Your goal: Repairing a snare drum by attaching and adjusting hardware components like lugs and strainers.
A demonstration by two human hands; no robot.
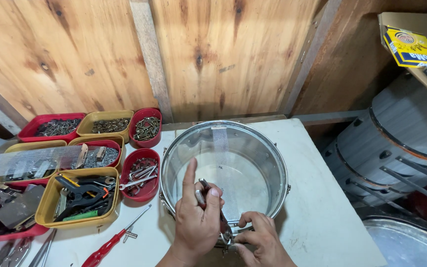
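At the table's near edge stands a shiny metal drum shell (226,165), round, smooth and mirror-bright, with a clear head showing its inside. The left hand (197,220) is closed around a slim dark-handled tool (212,205), index finger lifted straight. The right hand (259,240) pinches a small metal fitting (227,238) on the shell's near rim. The tool could slip off that slick curved metal and scratch the shell or nick a finger. By the left edge sit red and yellow trays (77,198) of screws and clamps; a red-handled screwdriver (108,245) lies near.
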